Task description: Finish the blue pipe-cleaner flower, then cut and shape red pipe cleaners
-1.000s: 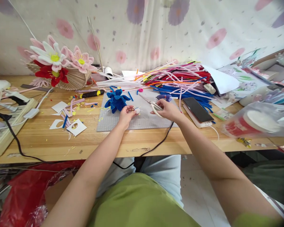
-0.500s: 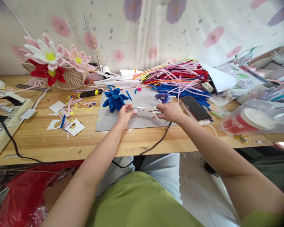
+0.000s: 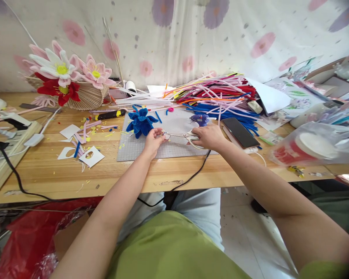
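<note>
My right hand (image 3: 206, 136) is closed around the white handles of a pair of scissors (image 3: 182, 135), whose blades point left. At their tips, my left hand (image 3: 155, 142) pinches a small pale piece (image 3: 166, 136), too small to name. Just beyond my left hand, a blue fuzzy flower (image 3: 141, 121) of pipe cleaners sits on the grey cutting mat (image 3: 136, 151). A purple glue gun (image 3: 200, 119) lies behind my right hand, partly hidden by it.
Bundled pipe cleaners (image 3: 215, 91) lie along the back. To the right are a phone (image 3: 240, 132) and a bagged cup (image 3: 314, 146). Paper scraps (image 3: 95, 158), a yellow-black tool (image 3: 110, 114), a power strip (image 3: 14, 155) and a fan with fuzzy flowers (image 3: 84, 95) are leftward. A black cord (image 3: 196, 173) crosses the front edge.
The scissor blades look closer together than before. Both hands stay in nearly the same place.
</note>
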A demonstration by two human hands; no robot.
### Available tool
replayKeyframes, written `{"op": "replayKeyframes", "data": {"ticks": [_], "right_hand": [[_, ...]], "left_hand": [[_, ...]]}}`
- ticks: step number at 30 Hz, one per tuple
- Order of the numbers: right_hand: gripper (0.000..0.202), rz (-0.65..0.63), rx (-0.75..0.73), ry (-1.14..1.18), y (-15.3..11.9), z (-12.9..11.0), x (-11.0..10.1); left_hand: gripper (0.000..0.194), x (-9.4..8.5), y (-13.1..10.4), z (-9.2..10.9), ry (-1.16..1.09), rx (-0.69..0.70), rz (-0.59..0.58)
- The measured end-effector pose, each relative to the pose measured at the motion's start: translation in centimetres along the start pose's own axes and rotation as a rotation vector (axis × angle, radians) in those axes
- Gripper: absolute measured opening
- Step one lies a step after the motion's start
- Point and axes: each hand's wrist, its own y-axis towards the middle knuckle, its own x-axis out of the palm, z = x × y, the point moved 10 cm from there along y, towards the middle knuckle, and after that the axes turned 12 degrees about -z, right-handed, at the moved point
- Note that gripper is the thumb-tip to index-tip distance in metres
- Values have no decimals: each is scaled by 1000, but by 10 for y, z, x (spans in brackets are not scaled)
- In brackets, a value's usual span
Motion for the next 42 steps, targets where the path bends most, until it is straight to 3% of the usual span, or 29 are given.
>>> {"op": "replayKeyframes", "data": {"ticks": [11, 42], "right_hand": [[28, 68, -61, -12, 0, -2, -4], [31, 34, -46, -25, 0, -1, -4]], "left_hand": [[34, 2, -1, 1, -21, -5, -6], [35, 0, 0, 1, 15, 13, 4]]}}
